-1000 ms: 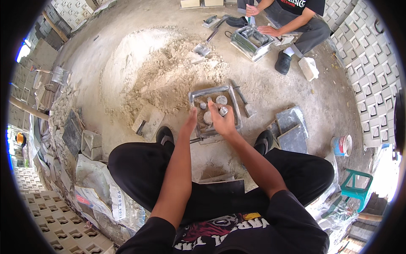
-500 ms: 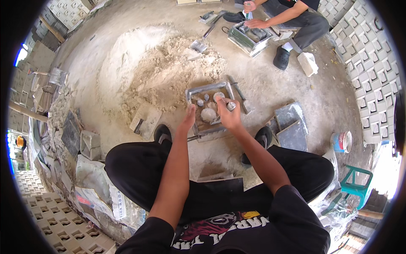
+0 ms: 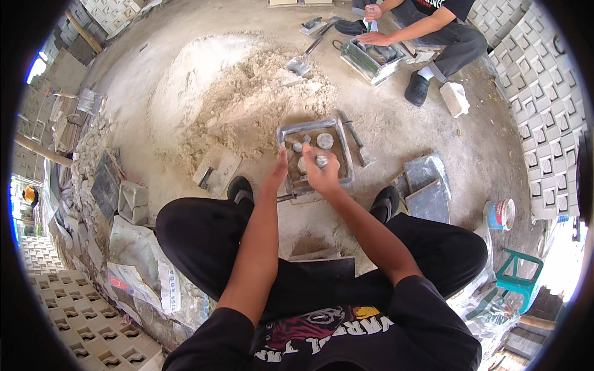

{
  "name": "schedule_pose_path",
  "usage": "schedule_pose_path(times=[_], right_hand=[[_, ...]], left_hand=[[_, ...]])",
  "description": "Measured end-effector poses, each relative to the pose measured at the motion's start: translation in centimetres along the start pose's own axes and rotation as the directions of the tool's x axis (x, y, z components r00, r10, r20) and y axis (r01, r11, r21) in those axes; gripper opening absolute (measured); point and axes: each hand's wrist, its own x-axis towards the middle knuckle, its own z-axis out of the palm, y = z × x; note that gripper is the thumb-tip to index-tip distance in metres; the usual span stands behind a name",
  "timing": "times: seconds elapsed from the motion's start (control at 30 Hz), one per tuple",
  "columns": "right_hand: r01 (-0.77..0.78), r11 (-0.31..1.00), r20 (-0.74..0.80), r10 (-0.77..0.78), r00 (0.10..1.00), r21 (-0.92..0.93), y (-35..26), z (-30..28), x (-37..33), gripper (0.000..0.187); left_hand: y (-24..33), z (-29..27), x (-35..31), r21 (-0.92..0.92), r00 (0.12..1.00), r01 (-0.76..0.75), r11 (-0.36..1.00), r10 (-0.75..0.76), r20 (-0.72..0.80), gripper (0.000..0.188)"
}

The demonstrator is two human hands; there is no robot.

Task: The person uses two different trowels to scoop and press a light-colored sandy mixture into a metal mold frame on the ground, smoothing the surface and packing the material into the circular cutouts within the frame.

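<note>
Between my feet lies a rectangular mould frame with grey walls. Inside it are several round, stud-like pieces, among them a pale disc at the far right and a small knob near the left wall. My left hand rests against the frame's left wall, fingers stretched out and holding nothing. Over the frame's near half, my right hand is closed round a metal tool with a rounded, shiny end. The tool's lower part is hidden by the hand, which also covers part of a larger pale disc.
Beyond the frame spreads a sandy powder heap with a trowel on it. A narrow bar tool lies right of the frame, near dark flat plates. At the upper right, a co-worker handles another mould.
My right hand, with the metal tool, has moved left and nearer to me, uncovering the far-right disc. My left hand stays at the frame's left wall.
</note>
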Motion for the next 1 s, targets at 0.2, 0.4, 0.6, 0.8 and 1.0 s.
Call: schedule_pose_path(times=[0.2, 0.4, 0.6, 0.8, 1.0], right_hand=[[-0.183, 0.98, 0.07, 0.188, 0.98, -0.079, -2.2, 1.0, -0.6, 0.039], [-0.179, 0.984, 0.109, 0.18, 0.978, -0.02, -2.2, 1.8, 0.1, 0.041], [-0.119, 0.989, 0.015, 0.121, 0.993, -0.088, -1.8, 3.1, -0.4, 0.038], [-0.102, 0.99, 0.078, 0.11, 0.991, -0.094, 0.0, 2.5, -0.3, 0.04], [-0.105, 0.99, 0.125, 0.117, 0.985, -0.1, -1.1, 2.0, -1.3, 0.04]], left_hand=[[-0.8, -0.3, -0.9, 0.008, 1.0, 0.002, 1.0, -0.002, 0.019, 0.084], [-0.7, -0.4, -0.6, 0.015, 0.999, -0.019, 1.0, 0.019, 0.042, 0.084], [-0.5, -0.3, -0.2, 0.02, 0.997, -0.038, 0.999, 0.037, 0.065, 0.083], [-0.3, 0.2, -0.4, 0.026, 0.995, -0.049, 0.998, 0.046, 0.083, 0.083], [-0.5, 0.1, -0.5, 0.031, 0.995, -0.047, 0.998, 0.044, 0.088, 0.082]])
